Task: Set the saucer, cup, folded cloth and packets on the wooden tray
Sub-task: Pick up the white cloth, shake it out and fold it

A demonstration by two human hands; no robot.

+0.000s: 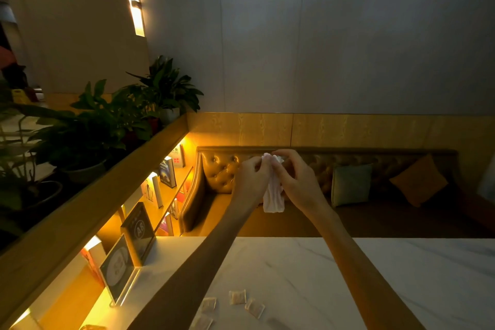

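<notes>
A pale marble counter (308, 270) fills the lower part of the view, and beyond its far edge runs a tufted leather bench (222, 169) with two cushions. Both forearms reach out over the counter, meeting above the bench. The left hand (251, 177) and the right hand (297, 179) are raised close together, each pinching the top of a white cloth (273, 195) between thumb and fingers; the cloth hangs down between them in loose folds, clear of the counter. Near the bottom edge, below the left forearm, four small packets (237, 297) lie scattered on the counter, well apart from both hands.
</notes>
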